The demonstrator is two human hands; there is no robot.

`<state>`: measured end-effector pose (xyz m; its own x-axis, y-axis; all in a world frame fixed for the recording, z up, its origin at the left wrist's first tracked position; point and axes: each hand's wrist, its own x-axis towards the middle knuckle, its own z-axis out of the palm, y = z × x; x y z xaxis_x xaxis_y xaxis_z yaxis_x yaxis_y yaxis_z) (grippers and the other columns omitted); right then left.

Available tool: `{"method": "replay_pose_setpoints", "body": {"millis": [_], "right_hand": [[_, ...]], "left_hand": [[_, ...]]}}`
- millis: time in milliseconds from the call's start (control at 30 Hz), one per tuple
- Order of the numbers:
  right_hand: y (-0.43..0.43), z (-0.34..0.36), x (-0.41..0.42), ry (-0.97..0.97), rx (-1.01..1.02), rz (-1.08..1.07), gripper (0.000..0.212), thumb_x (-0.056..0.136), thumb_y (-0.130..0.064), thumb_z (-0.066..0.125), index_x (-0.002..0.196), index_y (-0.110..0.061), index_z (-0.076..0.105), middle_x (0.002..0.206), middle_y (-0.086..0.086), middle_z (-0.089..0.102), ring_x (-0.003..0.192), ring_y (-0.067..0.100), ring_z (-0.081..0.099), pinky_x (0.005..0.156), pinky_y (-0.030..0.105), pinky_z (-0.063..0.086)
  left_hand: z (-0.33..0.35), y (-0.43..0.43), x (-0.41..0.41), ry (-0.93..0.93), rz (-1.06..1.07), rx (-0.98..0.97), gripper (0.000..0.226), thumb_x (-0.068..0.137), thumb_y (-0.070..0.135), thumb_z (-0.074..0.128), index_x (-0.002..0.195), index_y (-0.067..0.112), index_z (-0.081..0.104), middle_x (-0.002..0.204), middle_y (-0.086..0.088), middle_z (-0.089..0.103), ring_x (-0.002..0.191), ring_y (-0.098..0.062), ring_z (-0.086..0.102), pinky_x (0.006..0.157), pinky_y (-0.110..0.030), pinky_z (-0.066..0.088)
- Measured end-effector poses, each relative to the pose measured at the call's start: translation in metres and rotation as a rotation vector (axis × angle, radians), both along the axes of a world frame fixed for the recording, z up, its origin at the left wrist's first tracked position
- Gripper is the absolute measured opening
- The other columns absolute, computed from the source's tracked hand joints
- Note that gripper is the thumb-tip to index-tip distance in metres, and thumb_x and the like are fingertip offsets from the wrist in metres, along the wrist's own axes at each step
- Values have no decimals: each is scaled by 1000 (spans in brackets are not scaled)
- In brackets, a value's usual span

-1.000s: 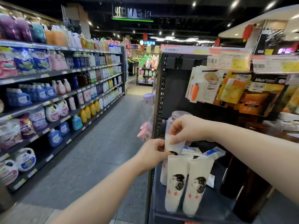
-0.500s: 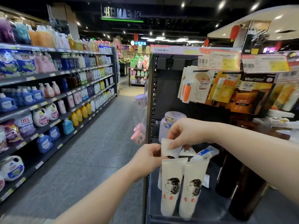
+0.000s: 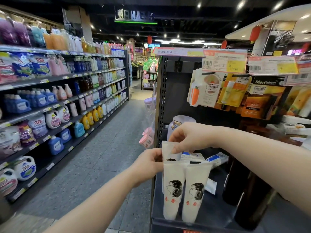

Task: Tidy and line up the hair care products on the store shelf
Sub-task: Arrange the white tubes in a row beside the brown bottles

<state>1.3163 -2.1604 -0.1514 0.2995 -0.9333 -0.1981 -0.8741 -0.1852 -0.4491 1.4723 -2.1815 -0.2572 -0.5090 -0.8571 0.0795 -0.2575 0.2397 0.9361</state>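
Observation:
Two white tubes printed with a woman's head stand cap-down at the front of the dark shelf (image 3: 210, 221): the left tube (image 3: 173, 190) and the right tube (image 3: 195, 194). Behind them stands a third white tube (image 3: 168, 151), mostly hidden. My right hand (image 3: 188, 137) pinches its flat top edge from above. My left hand (image 3: 149, 161) grips its left side. A lilac bottle (image 3: 180, 121) stands further back, behind my right hand.
Dark brown bottles (image 3: 249, 199) stand at the right of the shelf. Small blue-and-white packets (image 3: 217, 158) lie behind the tubes. Hanging cards (image 3: 207, 88) and price tags (image 3: 223, 62) are above. The aisle floor (image 3: 101, 157) and detergent shelves (image 3: 55, 101) lie left.
Both hands stay on the back tube, shifting only slightly. The view has swung a little, moving the shelf and hands in the frame.

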Motion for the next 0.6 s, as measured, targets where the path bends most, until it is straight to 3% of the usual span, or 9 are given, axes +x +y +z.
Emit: {"method": "replay_pose_setpoints", "body": {"millis": [100,200,333,500,600], "right_hand": [[1,-1,-1,35,-38,14,22,90,-23,60,111,-22,63,98,-7,64,80,4,61,61,15,50],[2,-4,-1,72,-88,34,25,92,-19,56,115,-20,63,95,-9,63,70,2,58,58,14,51],[2,-5,-2,92,-116,58,28,92,-17,55,120,-19,62,101,-5,64,82,10,63,62,17,53],[5,-4,-3,95,-129,93,31,92,-18,56,122,-22,60,97,-9,61,69,-3,54,51,3,45],[4,2,-3,73,-151,71,30,91,-22,58,121,-22,60,102,-10,63,72,-6,54,57,2,45]], "left_hand": [[1,4,-2,-21,37,-1,24,80,15,68,104,19,65,98,0,72,92,-12,67,81,-26,55],[2,9,-5,-2,76,-11,25,82,12,65,106,19,64,93,5,71,84,-2,65,70,-15,51],[1,15,-8,40,117,-2,24,83,7,63,104,17,65,84,11,68,67,12,61,57,-6,44],[1,17,-8,71,120,17,30,84,4,61,112,14,62,92,9,69,72,12,63,59,-6,47],[-4,9,-6,110,61,74,36,82,5,64,115,17,59,99,6,71,83,4,66,65,-11,50]]}}
